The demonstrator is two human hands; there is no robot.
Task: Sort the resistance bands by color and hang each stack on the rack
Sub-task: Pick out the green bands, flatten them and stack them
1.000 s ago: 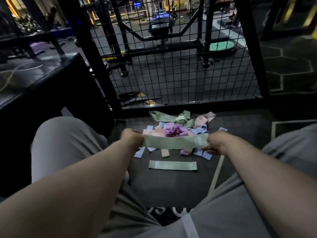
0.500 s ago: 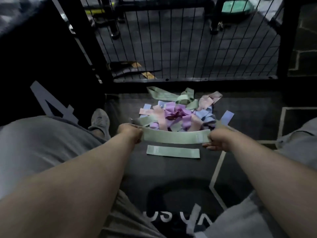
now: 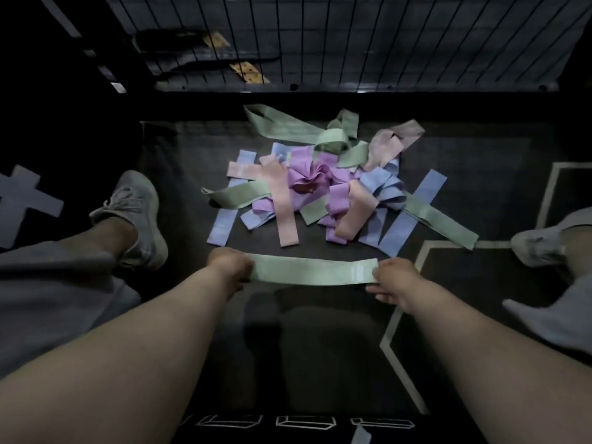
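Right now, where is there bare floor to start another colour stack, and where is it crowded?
Bare dark floor mat lies on the person's side of the mint-green flat band held by the left hand and right hand. A narrower strip runs between the grey left shoe and the tangled pile of pastel bands, which is crowded.

Arms outstretched — left hand [image 3: 229, 265] and right hand [image 3: 395, 283] gripping.

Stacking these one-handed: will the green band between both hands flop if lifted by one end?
Probably floppy: the green band looks thin, and pile bands curl and twist. Likely light: left hand and right hand hold only its ends.
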